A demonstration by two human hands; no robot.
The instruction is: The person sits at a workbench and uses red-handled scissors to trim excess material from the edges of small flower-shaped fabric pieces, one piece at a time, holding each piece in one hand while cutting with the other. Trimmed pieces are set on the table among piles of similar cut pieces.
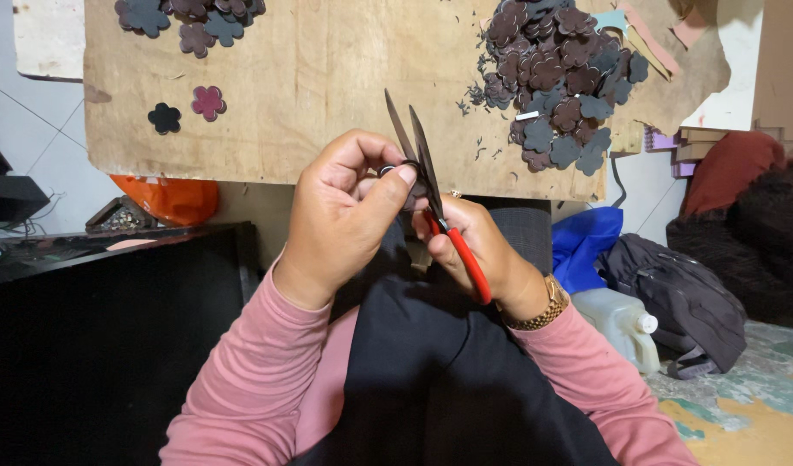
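My left hand (344, 211) pinches a small dark flower-shaped piece (396, 170) between thumb and fingers, just below the edge of the wooden board (310, 78). My right hand (483, 250) grips red-handled scissors (439, 207). Their dark blades are open and point up over the board, right beside the piece. Most of the piece is hidden by my fingers. A heap of dark brown and grey flower cut-outs (560, 78) lies on the board at the upper right, with small trimmings around it.
A few more flower cut-outs (189, 17) lie at the board's top left, plus a black one (164, 118) and a maroon one (209, 103). A blue bag (586, 242), dark backpack (681, 293) and white plastic jug (625, 324) sit on the floor at right. An orange object (167, 198) is under the board.
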